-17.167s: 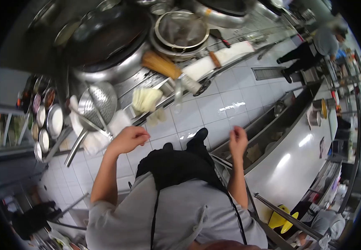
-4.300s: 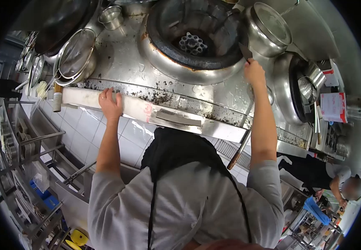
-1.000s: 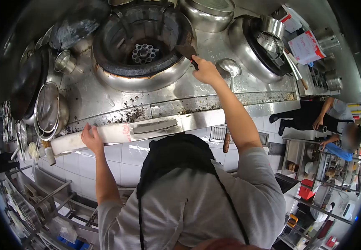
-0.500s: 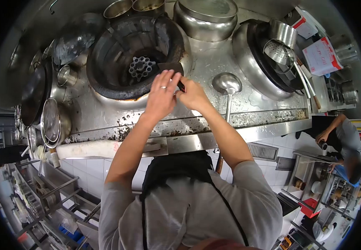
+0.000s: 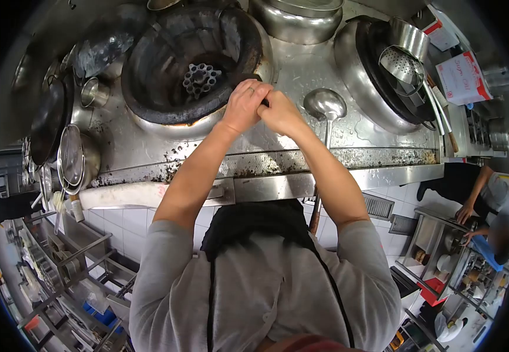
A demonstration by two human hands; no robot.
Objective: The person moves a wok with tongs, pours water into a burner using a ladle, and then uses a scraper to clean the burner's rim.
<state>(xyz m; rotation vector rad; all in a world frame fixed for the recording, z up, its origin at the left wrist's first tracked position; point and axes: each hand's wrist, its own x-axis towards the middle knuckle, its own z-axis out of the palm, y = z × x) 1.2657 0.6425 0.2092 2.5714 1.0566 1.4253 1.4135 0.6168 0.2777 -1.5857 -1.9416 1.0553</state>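
Note:
My right hand is closed round the dark handle of what looks like a scraper, at the right front rim of the wok burner. My left hand, with a ring on one finger, lies over the front of the tool, its fingers curled down against my right hand. The dark blade is mostly hidden beneath the hands. Inside the blackened burner bowl sits a cluster of round metal nozzles. A steel ladle rests just right of my right hand, its handle running toward the front edge.
At the right stands a second burner with a perforated skimmer on it. A lidded steel pot is behind. Woks and a strainer crowd the left. A co-worker stands at far right.
Both hands have moved slightly up and right with the scraper along the burner rim. My left fingers, stretched out before, are now curled over it, and the blade is less visible.

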